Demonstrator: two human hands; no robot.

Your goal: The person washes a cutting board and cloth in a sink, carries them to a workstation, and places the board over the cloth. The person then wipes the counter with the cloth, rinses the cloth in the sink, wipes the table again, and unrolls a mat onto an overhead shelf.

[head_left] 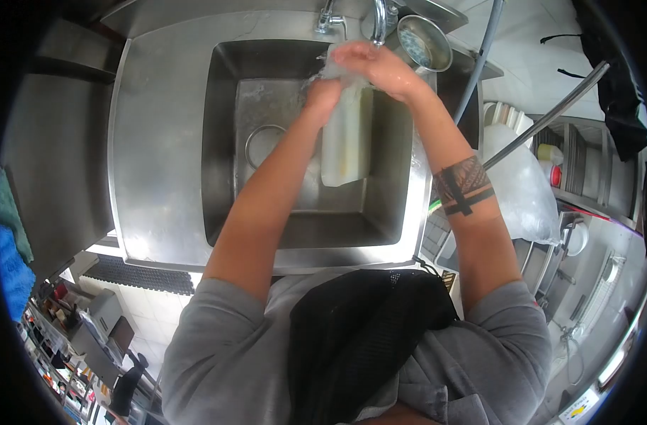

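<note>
A long, whitish translucent plastic container (345, 145) stands tilted in the right part of the metal sink (221, 142). My left hand (325, 98) is closed at the upper left edge of the container, its fingertips partly hidden. Just below the faucet (380, 25), my right hand (377, 67) reaches across the container's top end with its fingers stretched out to the left. Water splashes (330, 69) around both hands, blurring the container's upper end.
Right of the faucet sits a round metal pot (424, 44) with something bluish inside. A grey hose (479, 60) and a metal bar (546, 113) run along the right side. Beyond them is a large clear plastic bag (518, 184). A round drain ring (247, 149) shows on the sink floor.
</note>
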